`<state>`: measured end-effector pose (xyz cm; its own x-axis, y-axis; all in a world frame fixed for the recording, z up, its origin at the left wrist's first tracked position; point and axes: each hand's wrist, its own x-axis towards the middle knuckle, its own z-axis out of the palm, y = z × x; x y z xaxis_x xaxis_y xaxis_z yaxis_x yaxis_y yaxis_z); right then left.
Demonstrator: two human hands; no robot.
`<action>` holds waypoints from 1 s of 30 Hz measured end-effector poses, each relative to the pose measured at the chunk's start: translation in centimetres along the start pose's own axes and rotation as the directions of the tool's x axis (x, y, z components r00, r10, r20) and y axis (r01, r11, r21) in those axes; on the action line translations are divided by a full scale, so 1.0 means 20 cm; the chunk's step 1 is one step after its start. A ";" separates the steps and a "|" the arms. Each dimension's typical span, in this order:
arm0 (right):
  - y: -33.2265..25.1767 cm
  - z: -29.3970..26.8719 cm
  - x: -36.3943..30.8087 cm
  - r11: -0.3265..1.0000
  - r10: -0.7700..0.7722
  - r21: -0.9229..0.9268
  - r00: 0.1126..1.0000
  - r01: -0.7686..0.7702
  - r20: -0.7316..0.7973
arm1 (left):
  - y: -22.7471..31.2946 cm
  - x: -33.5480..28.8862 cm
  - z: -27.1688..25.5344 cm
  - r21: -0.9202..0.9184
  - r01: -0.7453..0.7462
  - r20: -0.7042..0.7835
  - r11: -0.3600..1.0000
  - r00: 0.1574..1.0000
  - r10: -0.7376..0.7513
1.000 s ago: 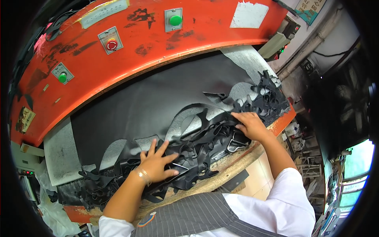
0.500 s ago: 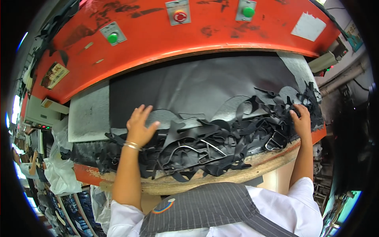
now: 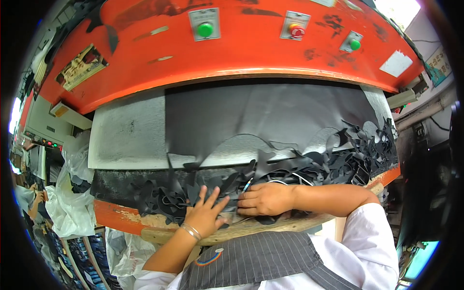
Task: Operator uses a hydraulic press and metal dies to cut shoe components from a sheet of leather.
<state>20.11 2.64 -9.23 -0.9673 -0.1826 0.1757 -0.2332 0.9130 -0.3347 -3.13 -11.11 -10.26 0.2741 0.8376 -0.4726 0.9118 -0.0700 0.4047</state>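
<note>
A tangle of black leather-like offcuts [image 3: 338, 166] lies along the front of the press bed. My left hand [image 3: 208, 212] rests on the offcuts near the front edge, fingers spread, with two thin bangles at its wrist. Close beside it, my right hand [image 3: 268, 199] reaches in from the right with curled fingers pressed into the pile. What those fingers hold, if anything, is hidden. A thin, pale-edged strip [image 3: 248, 184] sticks up by its fingertips. Behind the pile a large black sheet [image 3: 270, 111] lies flat, its near edge cut into curves.
The pale bed board [image 3: 125, 135] shows left of the sheet. An orange machine beam [image 3: 241, 60] spans the back, with green buttons [image 3: 205, 30] and a red knob [image 3: 297, 32]. A wooden edge [image 3: 164, 236] runs along the front. Plastic bags [image 3: 72, 208] hang at left.
Both hands have come down toward the front edge, the right one moving far left to sit beside the left. My view has shifted left. Some offcuts now lie further left.
</note>
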 end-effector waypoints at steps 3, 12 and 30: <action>0.04 0.01 0.12 0.999 0.011 0.034 0.991 -0.016 0.137 | -0.10 -0.15 -0.09 0.041 -0.021 0.119 0.999 0.993 0.016; 0.05 0.00 0.30 0.947 0.278 -0.022 0.779 -0.322 0.562 | -0.53 0.01 -0.54 -0.527 -0.441 -0.341 0.726 0.893 0.295; 0.01 -0.48 0.53 0.838 0.534 -0.305 0.799 -0.453 0.279 | -0.87 0.49 -0.36 0.145 -0.005 -0.679 0.989 0.727 0.103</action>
<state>10.77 4.42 1.45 -0.9245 0.2397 -0.2963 0.2734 0.9588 -0.0776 -18.44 2.31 -16.24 0.0856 0.9695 0.2295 0.9452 -0.1519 0.2890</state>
